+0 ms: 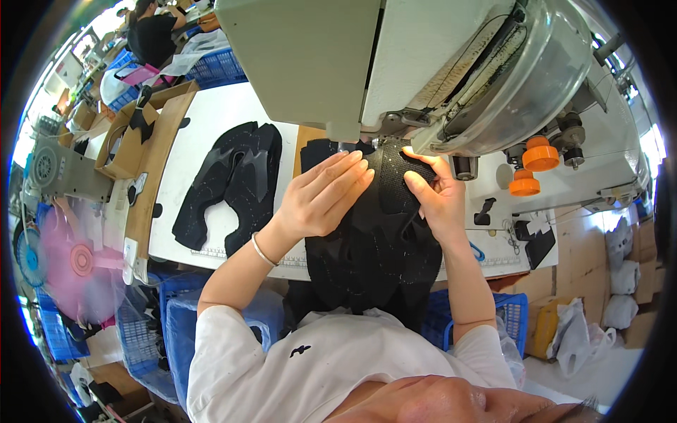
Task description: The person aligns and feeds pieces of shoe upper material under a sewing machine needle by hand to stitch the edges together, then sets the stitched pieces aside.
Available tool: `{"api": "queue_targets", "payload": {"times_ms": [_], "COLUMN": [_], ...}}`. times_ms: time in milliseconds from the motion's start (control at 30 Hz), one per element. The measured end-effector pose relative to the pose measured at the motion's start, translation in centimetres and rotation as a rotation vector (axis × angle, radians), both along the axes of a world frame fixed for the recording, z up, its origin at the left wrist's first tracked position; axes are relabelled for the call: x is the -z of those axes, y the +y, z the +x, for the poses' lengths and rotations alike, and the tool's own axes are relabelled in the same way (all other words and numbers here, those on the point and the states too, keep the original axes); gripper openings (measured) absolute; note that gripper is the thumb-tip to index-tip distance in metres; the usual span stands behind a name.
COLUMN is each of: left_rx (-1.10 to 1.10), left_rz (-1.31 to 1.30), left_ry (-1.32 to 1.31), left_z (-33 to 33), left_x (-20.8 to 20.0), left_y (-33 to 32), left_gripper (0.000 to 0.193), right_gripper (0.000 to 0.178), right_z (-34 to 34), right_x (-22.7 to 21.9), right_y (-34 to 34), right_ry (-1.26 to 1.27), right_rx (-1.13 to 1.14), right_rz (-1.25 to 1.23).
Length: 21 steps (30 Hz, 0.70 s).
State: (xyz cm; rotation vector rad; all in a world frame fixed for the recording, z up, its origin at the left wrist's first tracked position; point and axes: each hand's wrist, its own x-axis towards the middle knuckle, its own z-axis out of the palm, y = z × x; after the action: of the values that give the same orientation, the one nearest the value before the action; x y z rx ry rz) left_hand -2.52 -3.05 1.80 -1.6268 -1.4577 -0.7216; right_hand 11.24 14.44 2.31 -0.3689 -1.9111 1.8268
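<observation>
Both hands' fingers point(337, 176) flat — black mesh piece point(384, 211)

A stack of black cut pieces point(233, 185) is laid flat on the white worktop point(211, 120), left of the sewing machine point(423, 63); two orange spools point(534, 163) are seen at the machine's right; open cardboard boxes point(130, 141) are set along the worktop's left edge; a pink fan point(74, 261) is placed lower left, beside blue plastic crates point(151, 328); another person point(151, 32) is seated in the far background.
</observation>
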Motion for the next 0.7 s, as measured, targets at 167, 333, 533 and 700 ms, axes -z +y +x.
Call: {"api": "queue_targets", "payload": {"times_ms": [167,333,533,700], "left_rx": [-0.002,0.006,0.003,-0.004], "left_rz": [0.022,0.035,0.053,0.078], "left_ry": [-0.005,-0.013,0.0,-0.014], "left_z": [-0.3,-0.2,-0.3,-0.1], "left_x": [0.1,0.3,0.6,1.0], "left_y": [0.3,0.3,0.2,0.4], "left_gripper": [0.026,0.026,0.025,0.026], "right_gripper": [0.017,0.016,0.033,0.017], "right_z": [-0.6,-0.6,-0.2,-0.8], "right_x": [0.7,1.1,1.3,2.0], "right_y": [0.3,0.4,0.5,1.2], "right_ry": [0.028,0.065,0.036,0.071], "right_rx": [0.025,0.035,0.003,0.041], "right_rz": [-0.025,-0.019,0.017,0.032]}}
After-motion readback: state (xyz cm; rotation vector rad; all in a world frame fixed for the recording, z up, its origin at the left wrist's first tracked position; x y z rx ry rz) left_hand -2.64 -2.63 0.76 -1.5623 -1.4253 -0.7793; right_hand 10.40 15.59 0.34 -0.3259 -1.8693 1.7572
